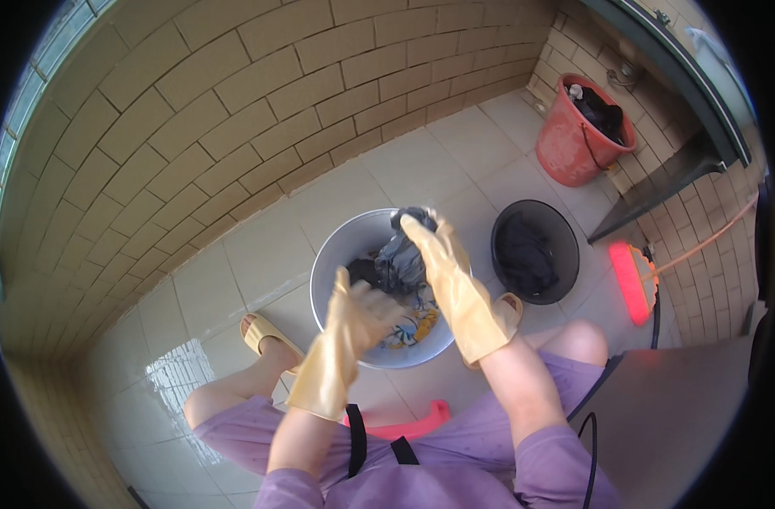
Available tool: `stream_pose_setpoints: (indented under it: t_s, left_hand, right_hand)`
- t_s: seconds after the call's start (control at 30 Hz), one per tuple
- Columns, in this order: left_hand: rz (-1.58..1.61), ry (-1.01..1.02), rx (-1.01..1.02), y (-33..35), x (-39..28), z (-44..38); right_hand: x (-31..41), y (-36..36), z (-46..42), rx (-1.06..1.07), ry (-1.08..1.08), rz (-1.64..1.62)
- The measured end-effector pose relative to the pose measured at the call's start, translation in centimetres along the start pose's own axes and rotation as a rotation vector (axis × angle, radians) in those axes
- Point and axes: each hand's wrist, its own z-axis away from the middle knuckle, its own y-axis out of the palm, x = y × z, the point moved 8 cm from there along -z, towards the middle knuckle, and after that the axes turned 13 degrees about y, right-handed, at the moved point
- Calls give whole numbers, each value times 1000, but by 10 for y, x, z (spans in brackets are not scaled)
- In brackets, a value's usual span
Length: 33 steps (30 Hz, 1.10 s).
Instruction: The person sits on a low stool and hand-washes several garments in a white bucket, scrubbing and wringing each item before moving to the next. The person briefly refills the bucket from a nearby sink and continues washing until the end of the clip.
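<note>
Both my hands wear long cream rubber gloves over a round metal basin (319,273) on the tiled floor. My right hand (443,238) grips a wet dark grey cloth (400,261), which hangs down into the basin. Over the basin's near left side is my left hand (362,312), blurred, fingers spread and nothing visible in it. Under my hands lie a black cloth (362,270) and a white cloth with yellow and blue print (416,327). How much water the basin holds cannot be seen.
A black tub (533,254) with dark cloth stands right of the basin. Farther back, a red bucket (568,146) holds dark laundry. A pink-bristled broom (632,283) leans by the right wall. Between my knees shows a pink plastic stool (413,427). The floor at left looks wet.
</note>
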Motion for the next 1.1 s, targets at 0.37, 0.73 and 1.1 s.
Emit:
stream_pose_setpoints:
  t_s: [0.37, 0.73, 1.1]
  left_hand:
    - [366, 10, 526, -6, 38, -34]
    - [425, -347, 806, 0, 34, -32]
    - [-453, 497, 181, 4, -9, -8]
  right_hand:
    - [-112, 71, 101, 2, -1046, 1067]
    - [-99, 62, 15, 40, -519, 1088]
    - [-122, -17, -56, 309, -24, 440]
